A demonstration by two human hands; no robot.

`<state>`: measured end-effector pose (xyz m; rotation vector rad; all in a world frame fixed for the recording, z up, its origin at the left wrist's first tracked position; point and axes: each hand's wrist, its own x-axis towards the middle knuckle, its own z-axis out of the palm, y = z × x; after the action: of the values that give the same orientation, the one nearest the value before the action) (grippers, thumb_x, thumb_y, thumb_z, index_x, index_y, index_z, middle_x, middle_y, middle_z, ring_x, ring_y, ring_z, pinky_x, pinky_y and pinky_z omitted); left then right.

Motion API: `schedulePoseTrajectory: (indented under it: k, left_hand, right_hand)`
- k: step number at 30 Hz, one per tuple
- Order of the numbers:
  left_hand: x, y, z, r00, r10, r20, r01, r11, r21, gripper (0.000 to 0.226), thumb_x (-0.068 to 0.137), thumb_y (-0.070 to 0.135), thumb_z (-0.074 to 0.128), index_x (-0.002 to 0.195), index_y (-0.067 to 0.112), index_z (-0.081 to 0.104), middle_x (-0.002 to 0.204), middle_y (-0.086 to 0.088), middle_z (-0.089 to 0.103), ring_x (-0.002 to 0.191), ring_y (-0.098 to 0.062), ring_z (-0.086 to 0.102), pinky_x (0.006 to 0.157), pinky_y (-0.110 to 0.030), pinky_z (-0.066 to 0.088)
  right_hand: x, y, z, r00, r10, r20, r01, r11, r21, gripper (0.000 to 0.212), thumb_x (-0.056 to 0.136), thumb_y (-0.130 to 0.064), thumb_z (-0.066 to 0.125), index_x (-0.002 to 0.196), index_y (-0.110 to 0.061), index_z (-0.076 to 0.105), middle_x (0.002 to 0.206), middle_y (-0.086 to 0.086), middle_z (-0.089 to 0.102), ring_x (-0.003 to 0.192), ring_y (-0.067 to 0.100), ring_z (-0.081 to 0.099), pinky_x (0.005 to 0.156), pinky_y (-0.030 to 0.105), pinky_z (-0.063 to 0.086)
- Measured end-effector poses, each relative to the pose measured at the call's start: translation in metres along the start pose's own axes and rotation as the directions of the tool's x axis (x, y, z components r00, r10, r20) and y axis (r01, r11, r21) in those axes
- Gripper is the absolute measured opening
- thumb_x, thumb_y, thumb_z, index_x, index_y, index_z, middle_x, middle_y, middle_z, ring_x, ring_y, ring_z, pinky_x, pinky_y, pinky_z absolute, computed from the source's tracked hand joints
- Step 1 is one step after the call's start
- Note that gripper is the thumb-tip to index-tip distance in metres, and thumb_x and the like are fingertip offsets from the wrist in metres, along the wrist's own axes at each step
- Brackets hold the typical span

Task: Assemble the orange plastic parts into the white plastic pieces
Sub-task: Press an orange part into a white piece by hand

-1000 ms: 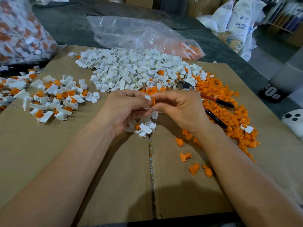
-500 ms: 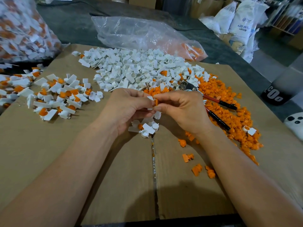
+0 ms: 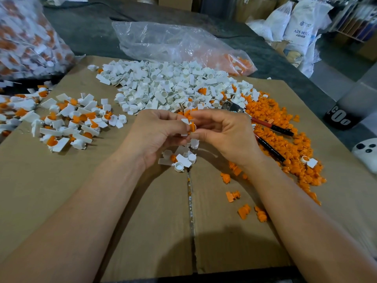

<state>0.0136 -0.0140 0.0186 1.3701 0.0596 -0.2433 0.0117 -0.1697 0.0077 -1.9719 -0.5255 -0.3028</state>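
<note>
1. Nearest you, loose orange parts (image 3: pixel 232 196) lie on the cardboard (image 3: pixel 142 231), right of its seam. They look light, rigid and small, so pinch them by the flat end.
2. Above that, your left hand (image 3: pixel 155 135) pinches a white piece (image 3: pixel 185 121). Your right hand (image 3: pixel 226 135) pinches an orange part (image 3: pixel 192 127) against it. It's probably a press fit: grip the white by its plate and push square, since smooth plastic may slip.
3. The finished pile (image 3: pixel 67 119) is to the left.
4. Beyond your hands are the white pile (image 3: pixel 167 86) and, to its right, the orange pile (image 3: pixel 285 127).
</note>
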Motion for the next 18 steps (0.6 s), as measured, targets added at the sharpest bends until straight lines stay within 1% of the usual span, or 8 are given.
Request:
schedulePoseTrajectory:
  k: [2, 6, 10, 15, 18]
  left_hand:
    - [-0.0006, 0.0003, -0.0001, 1.0, 0.004, 0.01, -0.004, 1.0, 0.006, 0.025, 0.068, -0.016, 0.064, 0.055, 0.005, 0.064, 0.056, -0.009, 0.066, 0.049, -0.017, 0.065, 0.045, -0.017, 0.05]
    - [-0.0012, 0.0006, -0.0006, 1.0, 0.009, 0.021, -0.009, 1.0, 0.007, 0.033, 0.068, -0.016, 0.065, 0.047, 0.01, 0.066, 0.058, -0.009, 0.067, 0.051, -0.017, 0.066, 0.046, -0.017, 0.05]
    - [-0.0021, 0.0019, -0.0002, 1.0, 0.006, 0.018, -0.006, 1.0, -0.006, 0.023, 0.068, -0.016, 0.065, 0.057, 0.004, 0.064, 0.058, -0.009, 0.067, 0.051, -0.017, 0.066, 0.045, -0.017, 0.05]
    - [-0.002, 0.0023, 0.0, 1.0, -0.001, 0.012, 0.001, 1.0, -0.007, 0.026, 0.068, -0.015, 0.065, 0.054, 0.006, 0.065, 0.058, -0.01, 0.067, 0.049, -0.016, 0.065, 0.043, -0.017, 0.049]
    - [-0.0014, 0.0024, -0.0006, 1.0, -0.009, 0.005, 0.009, 1.0, 0.0, 0.016, 0.068, -0.011, 0.067, 0.062, 0.004, 0.063, 0.055, -0.009, 0.066, 0.047, -0.014, 0.063, 0.041, -0.016, 0.047]
  right_hand:
    - [0.0002, 0.0003, -0.0004, 0.999, 0.039, -0.007, -0.039, 0.999, 0.03, 0.052, 0.07, 0.003, 0.072, 0.115, -0.013, 0.054, 0.088, -0.005, 0.064, 0.084, 0.001, 0.064, 0.08, 0.018, 0.052]
    - [0.0003, 0.0002, -0.0007, 0.999, 0.037, -0.001, -0.037, 0.999, 0.031, 0.052, 0.069, 0.003, 0.073, 0.113, -0.018, 0.054, 0.086, -0.008, 0.063, 0.082, 0.001, 0.064, 0.079, 0.018, 0.052]
    - [0.0002, 0.0004, -0.0005, 1.0, 0.029, -0.005, -0.029, 0.998, 0.06, 0.05, 0.069, 0.004, 0.072, 0.11, -0.017, 0.055, 0.085, -0.011, 0.063, 0.079, -0.004, 0.064, 0.077, 0.014, 0.051]
    - [-0.0001, 0.0002, -0.0002, 0.999, 0.034, -0.007, -0.033, 0.996, 0.081, 0.048, 0.068, 0.006, 0.072, 0.108, -0.016, 0.056, 0.084, -0.011, 0.063, 0.077, -0.004, 0.064, 0.075, 0.013, 0.051]
    - [0.0005, 0.0002, -0.0007, 0.999, 0.047, 0.007, -0.047, 0.993, 0.105, 0.047, 0.07, 0.01, 0.069, 0.105, -0.018, 0.057, 0.084, -0.01, 0.064, 0.078, -0.003, 0.064, 0.075, 0.015, 0.051]
